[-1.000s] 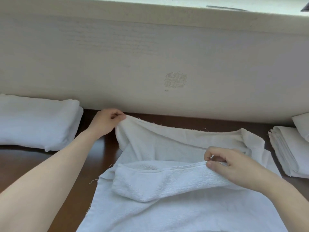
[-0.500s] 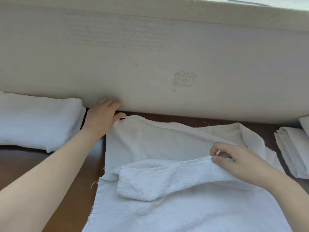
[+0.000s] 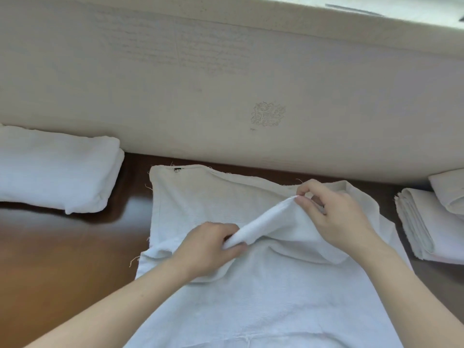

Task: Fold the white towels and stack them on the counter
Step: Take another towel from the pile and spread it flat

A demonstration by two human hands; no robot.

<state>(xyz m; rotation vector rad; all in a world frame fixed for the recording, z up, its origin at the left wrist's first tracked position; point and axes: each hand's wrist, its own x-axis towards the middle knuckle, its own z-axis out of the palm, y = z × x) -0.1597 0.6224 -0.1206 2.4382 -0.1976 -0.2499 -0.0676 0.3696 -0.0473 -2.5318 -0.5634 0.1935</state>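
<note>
On the dark wooden worktop (image 3: 62, 247), left hand (image 3: 208, 247) and right hand (image 3: 336, 217) both pinch-grip one raised fold of the spread white terry towel (image 3: 251, 297).

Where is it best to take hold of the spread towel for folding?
Probably the raised ridge across the spread towel, pinched from above at both ends, where the left hand and right hand hold it; elsewhere it lies flat.

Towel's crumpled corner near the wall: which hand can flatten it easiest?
Probably the right hand: it pinches the raised fold of the towel right beside that bunched corner. The left hand grips the fold's nearer end, farther away.
</note>
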